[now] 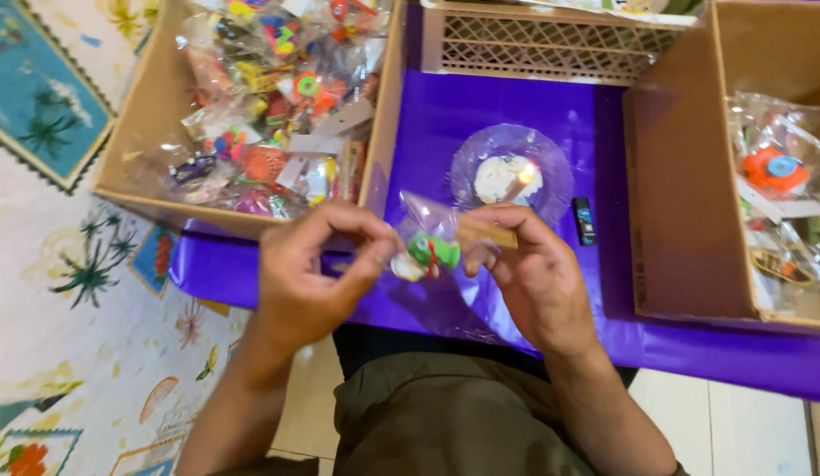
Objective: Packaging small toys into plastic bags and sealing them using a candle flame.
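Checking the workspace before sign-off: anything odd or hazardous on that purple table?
One thing: a lit candle burns on the purple table, right behind the clear bag with a green toy that both the left hand and right hand hold. Open flame near plastic looks risky.

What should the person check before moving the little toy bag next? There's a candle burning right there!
1. Both hands on the bag: ok. Left hand and right hand pinch the toy bag.
2. Bag away from the flame: not ok. The lit candle burns just beyond it.
3. Candle sits steady: cannot tell. It stands on a clear dish.
4. Toy inside the bag: ok, the green toy shows through.
5. Bag sealed: cannot tell.
6. Boxes within reach: ok. Left box, right box.
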